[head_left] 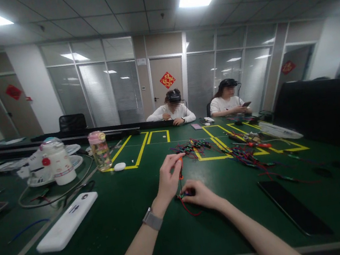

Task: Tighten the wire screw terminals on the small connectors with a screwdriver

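My left hand (169, 177) is closed around the orange and black handle of a screwdriver (181, 170), held upright over the green table. Its thin shaft points down to a small circuit board (181, 195) with red wires. The fingers of my right hand (199, 194) pinch that board on the tabletop, and a red wire loops out below them. Beyond my hands lies a tangled pile of small boards with red and black wires (192, 146). A second such pile (246, 156) is to the right.
A white box-like device (68, 222) lies at left, near a white bottle (60, 163) and a pink-lidded bottle (100, 150). A black phone (292, 205) is at right. Yellow tape (143, 149) marks the green table (176, 244). Two people sit across it.
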Tool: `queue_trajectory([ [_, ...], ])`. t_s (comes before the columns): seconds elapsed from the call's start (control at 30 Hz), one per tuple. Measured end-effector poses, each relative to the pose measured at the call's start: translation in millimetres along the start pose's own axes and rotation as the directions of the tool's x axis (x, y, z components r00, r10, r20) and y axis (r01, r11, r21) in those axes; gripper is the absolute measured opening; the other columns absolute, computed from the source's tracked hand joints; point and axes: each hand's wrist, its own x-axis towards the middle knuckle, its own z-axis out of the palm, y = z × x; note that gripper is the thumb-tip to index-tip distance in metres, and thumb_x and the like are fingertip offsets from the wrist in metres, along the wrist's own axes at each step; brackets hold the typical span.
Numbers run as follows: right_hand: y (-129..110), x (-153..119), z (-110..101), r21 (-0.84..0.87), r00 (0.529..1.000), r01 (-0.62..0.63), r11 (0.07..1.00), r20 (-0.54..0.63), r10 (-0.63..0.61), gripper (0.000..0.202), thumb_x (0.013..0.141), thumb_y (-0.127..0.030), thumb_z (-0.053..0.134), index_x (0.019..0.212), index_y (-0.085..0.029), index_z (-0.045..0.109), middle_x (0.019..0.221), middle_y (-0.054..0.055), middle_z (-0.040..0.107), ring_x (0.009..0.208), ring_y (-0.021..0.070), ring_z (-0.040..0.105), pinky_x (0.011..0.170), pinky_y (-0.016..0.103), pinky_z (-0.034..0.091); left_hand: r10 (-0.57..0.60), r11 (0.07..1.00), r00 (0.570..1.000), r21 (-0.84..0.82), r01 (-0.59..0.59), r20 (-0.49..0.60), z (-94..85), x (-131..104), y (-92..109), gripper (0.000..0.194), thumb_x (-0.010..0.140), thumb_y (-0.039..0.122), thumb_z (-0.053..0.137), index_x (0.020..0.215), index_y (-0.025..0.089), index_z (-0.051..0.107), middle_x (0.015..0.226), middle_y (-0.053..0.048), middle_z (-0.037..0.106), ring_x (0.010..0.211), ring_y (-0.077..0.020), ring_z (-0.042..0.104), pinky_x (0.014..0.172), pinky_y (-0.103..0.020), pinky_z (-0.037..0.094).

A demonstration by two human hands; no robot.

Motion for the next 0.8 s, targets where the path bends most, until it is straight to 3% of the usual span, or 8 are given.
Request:
queue_trajectory([
  [0.17,9,-2,2,0.047,0.999,-0.032,0.998,-0.028,0.034,0.017,0.068,-0.009,0.07,0.084,-0.015,0.072,0.076,0.001,0.063,0.069,0.0139,0.056,0.064,0.023,0.043,-0.034,0.994,0.997,-0.106,0.041,0.066,-0.2,1,3,0.031,0.094,0.027,0.043,0.119,0.022,0.061,0.106,-0.007,0.063,0.087,-0.0155,0.064,0.079,-0.029,0.052],
  [0.33,18,2,-1,0.143,0.995,-0.093,0.985,0.055,0.086,0.017,0.067,-0.013,0.071,0.084,-0.014,0.073,0.071,0.001,0.064,0.064,0.0127,0.056,0.059,0.021,0.042,-0.015,1.0,0.999,0.011,0.016,-0.039,-0.3,1,1,0.027,0.088,0.026,0.054,0.113,0.022,0.064,0.09,-0.003,0.058,0.079,-0.0136,0.06,0.07,-0.025,0.051],
  [0.5,21,3,-2,0.142,0.994,-0.103,0.984,0.043,0.098,0.013,0.066,-0.016,0.072,0.079,-0.013,0.073,0.068,0.001,0.064,0.06,0.0119,0.054,0.054,0.021,0.038,-0.002,0.995,0.995,0.099,0.012,-0.104,-0.1,1,1,0.019,0.084,0.029,0.06,0.1,0.022,0.068,0.088,-0.002,0.055,0.083,-0.0146,0.058,0.073,-0.025,0.049],
  [0.67,20,4,-2,0.146,0.993,-0.117,0.982,0.045,0.112,0.012,0.065,-0.018,0.073,0.076,-0.013,0.073,0.067,0.001,0.064,0.058,0.0117,0.053,0.053,0.021,0.038,-0.022,0.999,0.999,-0.032,0.021,-0.03,-0.2,1,3,0.029,0.095,0.028,0.041,0.11,0.02,0.064,0.107,-0.008,0.061,0.095,-0.0174,0.061,0.084,-0.03,0.049],
  [0.8,22,4,-2,0.135,0.991,-0.13,0.982,0.04,0.126,0.013,0.065,-0.018,0.074,0.077,-0.013,0.073,0.067,0.001,0.064,0.059,0.0118,0.053,0.054,0.021,0.038,-0.043,0.997,0.999,-0.063,0.04,-0.034,-1.6,3,-3,0.022,0.09,0.029,0.052,0.103,0.018,0.066,0.093,-0.005,0.062,0.083,-0.0156,0.062,0.075,-0.027,0.05],
])
